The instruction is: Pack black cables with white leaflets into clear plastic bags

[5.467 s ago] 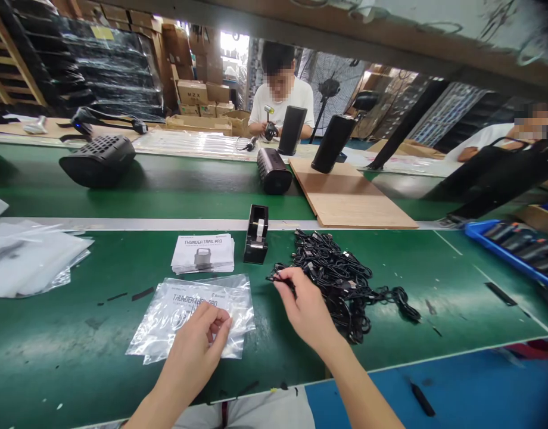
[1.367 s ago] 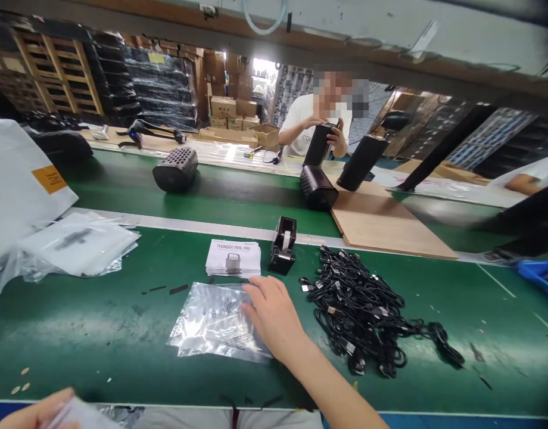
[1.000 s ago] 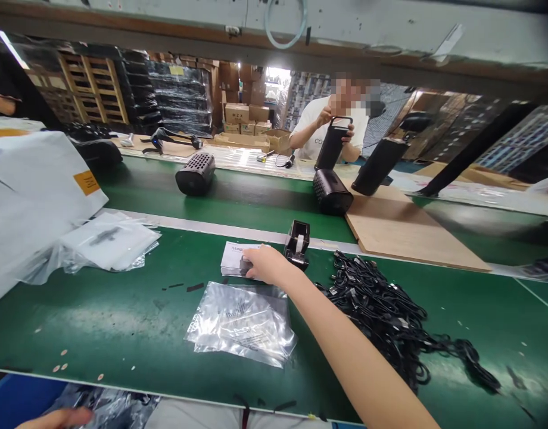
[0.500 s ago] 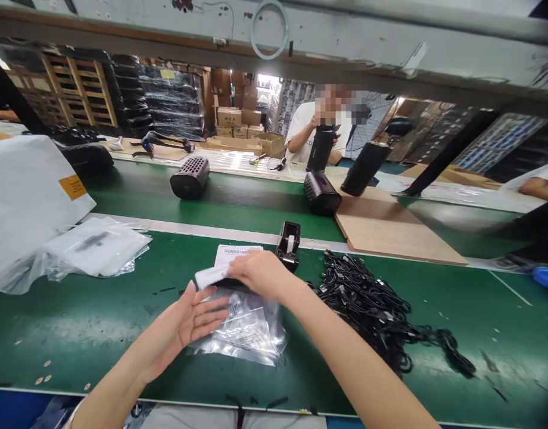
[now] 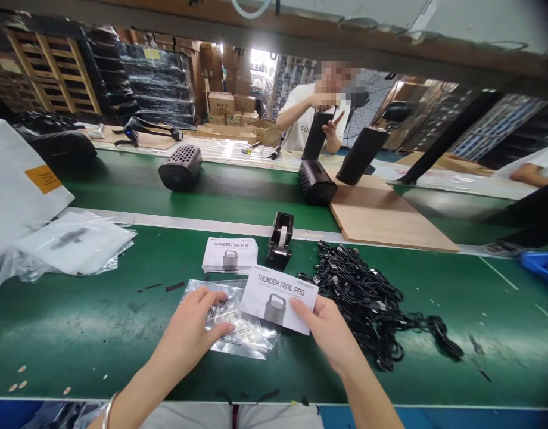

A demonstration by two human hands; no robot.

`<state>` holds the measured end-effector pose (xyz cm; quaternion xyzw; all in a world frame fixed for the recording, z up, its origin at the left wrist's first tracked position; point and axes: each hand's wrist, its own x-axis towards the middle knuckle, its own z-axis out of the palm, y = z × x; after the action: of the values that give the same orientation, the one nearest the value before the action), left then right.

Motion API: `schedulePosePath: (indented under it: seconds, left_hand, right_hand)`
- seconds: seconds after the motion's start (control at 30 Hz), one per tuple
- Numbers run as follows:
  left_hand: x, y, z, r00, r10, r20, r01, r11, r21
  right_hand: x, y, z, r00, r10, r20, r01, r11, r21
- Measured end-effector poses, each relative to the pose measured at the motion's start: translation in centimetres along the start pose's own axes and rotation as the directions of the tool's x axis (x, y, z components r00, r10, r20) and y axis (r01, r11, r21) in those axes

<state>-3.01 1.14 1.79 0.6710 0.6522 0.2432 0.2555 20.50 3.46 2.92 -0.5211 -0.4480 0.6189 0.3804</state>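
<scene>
My right hand (image 5: 330, 325) pinches the lower right corner of a white booklet (image 5: 260, 301) printed "THUNDER TRAIL PRO" with a picture of a handled speaker. Its left part overhangs some clear plastic bags (image 5: 245, 345) lying flat on the green surface. Over the left side of those bags rests my left hand (image 5: 196, 319), thumb and fingers apart, holding nothing; whether it presses on them I cannot tell. Just behind the bags sits a stack of the same booklets (image 5: 229, 256). A black tape dispenser (image 5: 280, 238) stands to the right of the stack.
A heap of black cables (image 5: 363, 304) lies at right, with a blue tray (image 5: 542, 268) beyond. Filled clear bags (image 5: 72, 238) lie at left. Dark speakers (image 5: 181, 168) and a wooden board (image 5: 390, 217) are on the far belt. Across it, a person (image 5: 296, 119) handles a black cylinder.
My right hand has drawn a booklet from the stack toward me and to the right. My left hand has turned palm down over the plastic bags. The view has tilted downward.
</scene>
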Motion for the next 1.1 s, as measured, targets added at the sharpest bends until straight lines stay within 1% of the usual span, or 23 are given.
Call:
schedulePosePath:
  seconds: [0.03, 0.1, 0.17, 0.2, 0.23, 0.3, 0.37, 0.4, 0.47, 0.5, 0.53, 0.57, 0.6, 0.63, 0.67, 0.7, 0.77, 0.8, 0.87, 0.9, 0.97, 1.03, 1.1]
  left_hand:
    - [0.0, -0.2, 0.1, 0.999, 0.038, 0.019, -0.040, 0.997, 0.066]
    - [0.0, -0.2, 0.2, 0.993, 0.093, 0.075, -0.102, 0.988, 0.119]
    - [-0.2, 0.2, 0.1, 0.982, 0.157, 0.101, -0.169, 0.977, 0.127]
    - [-0.3, 0.3, -0.1, 0.972, 0.208, 0.105, -0.221, 0.966, 0.132]
    - [-0.5, 0.3, -0.4, 0.956, 0.272, 0.108, -0.285, 0.949, 0.136]
    - [-0.9, -0.3, -1.2, 0.905, 0.406, 0.128, -0.422, 0.897, 0.130]
    - [-1.2, -2.0, -2.4, 0.864, 0.478, 0.162, -0.499, 0.856, 0.137]
    - [-1.4, -3.1, -3.2, 0.863, 0.474, 0.176, -0.500, 0.850, 0.164]
    - [-2.0, -5.1, -4.6, 0.892, 0.414, 0.183, -0.451, 0.851, 0.269]
    - [-2.4, -5.8, -5.1, 0.920, 0.371, 0.126, -0.392, 0.862, 0.321]
    - [-2.9, -6.1, -5.3, 0.951, 0.304, 0.059, -0.305, 0.885, 0.353]
    - [-3.5, -6.0, -5.2, 0.976, 0.218, -0.008, -0.202, 0.914, 0.352]
    - [-4.2, -5.5, -4.6, 0.992, 0.119, -0.049, -0.097, 0.941, 0.324]
    - [-4.9, -4.8, -3.7, 0.998, 0.030, -0.059, -0.012, 0.960, 0.280]
    - [-5.4, -3.9, -2.5, 0.999, -0.036, -0.022, 0.041, 0.965, 0.258]
    - [-5.7, -3.1, -1.3, 0.999, -0.022, 0.042, 0.010, 0.965, 0.261]
    - [-5.3, -1.7, 0.9, 0.986, 0.124, 0.114, -0.151, 0.951, 0.272]
    - [-4.6, -1.2, 1.6, 0.974, 0.170, 0.149, -0.207, 0.937, 0.281]
    - [-2.6, -0.6, 1.9, 0.969, 0.185, 0.164, -0.228, 0.924, 0.306]
    - [-1.4, -0.3, 1.6, 0.972, 0.185, 0.142, -0.223, 0.917, 0.331]
    - [0.6, 0.6, 1.0, 0.979, 0.199, 0.048, -0.203, 0.904, 0.377]
    - [1.6, 1.9, 0.9, 0.983, 0.186, -0.008, -0.170, 0.914, 0.368]
    - [1.8, 3.4, 1.9, 0.993, 0.119, 0.014, -0.116, 0.930, 0.349]
  right_hand:
    - [-0.3, 0.2, -0.3, 0.999, 0.020, -0.028, -0.020, 1.000, -0.001]
    - [-0.6, 0.9, -0.8, 0.997, 0.032, -0.074, -0.035, 0.998, -0.042]
    - [-0.7, 1.6, -1.1, 0.994, 0.003, -0.106, -0.019, 0.989, -0.150]
    - [-0.7, 2.0, -1.2, 0.993, -0.020, -0.119, -0.007, 0.975, -0.223]
    - [-0.6, 2.2, -1.2, 0.991, -0.045, -0.129, 0.004, 0.953, -0.302]
    - [-0.5, 2.5, -1.3, 0.985, -0.089, -0.148, 0.014, 0.895, -0.445]
    - [-0.4, 2.6, -1.4, 0.980, -0.114, -0.160, 0.011, 0.844, -0.537]
    - [-0.4, 2.6, -1.4, 0.979, -0.119, -0.163, 0.006, 0.825, -0.565]
    - [-0.5, 2.5, -1.4, 0.978, -0.120, -0.169, -0.006, 0.800, -0.601]
    - [-0.5, 2.6, -1.3, 0.978, -0.118, -0.171, -0.010, 0.794, -0.608]
    - [-0.6, 2.6, -1.3, 0.978, -0.118, -0.172, -0.012, 0.792, -0.610]
    - [-0.6, 2.6, -1.2, 0.978, -0.119, -0.172, -0.010, 0.796, -0.606]
    - [-0.7, 2.6, -1.2, 0.978, -0.118, -0.171, -0.007, 0.803, -0.596]
    - [-0.8, 2.6, -1.1, 0.978, -0.116, -0.171, -0.006, 0.812, -0.584]
    - [-0.9, 2.5, -1.0, 0.978, -0.114, -0.174, -0.006, 0.822, -0.570]
    - [-1.0, 2.5, -1.0, 0.977, -0.112, -0.182, -0.009, 0.831, -0.556]
    - [-1.3, 2.4, -1.1, 0.972, -0.106, -0.208, -0.021, 0.848, -0.530]
    - [-1.5, 2.4, -1.2, 0.969, -0.105, -0.225, -0.029, 0.851, -0.524]
    - [-1.9, 2.4, -1.6, 0.959, -0.104, -0.263, -0.052, 0.849, -0.526]
    - [-2.2, 2.4, -1.8, 0.954, -0.106, -0.280, -0.063, 0.843, -0.534]
    - [-2.8, 2.4, -2.2, 0.948, -0.121, -0.294, -0.069, 0.825, -0.561]
    - [-3.5, 2.3, -2.5, 0.949, -0.127, -0.290, -0.076, 0.798, -0.598]
    - [-4.2, 2.1, -2.8, 0.955, -0.111, -0.274, -0.089, 0.776, -0.624]
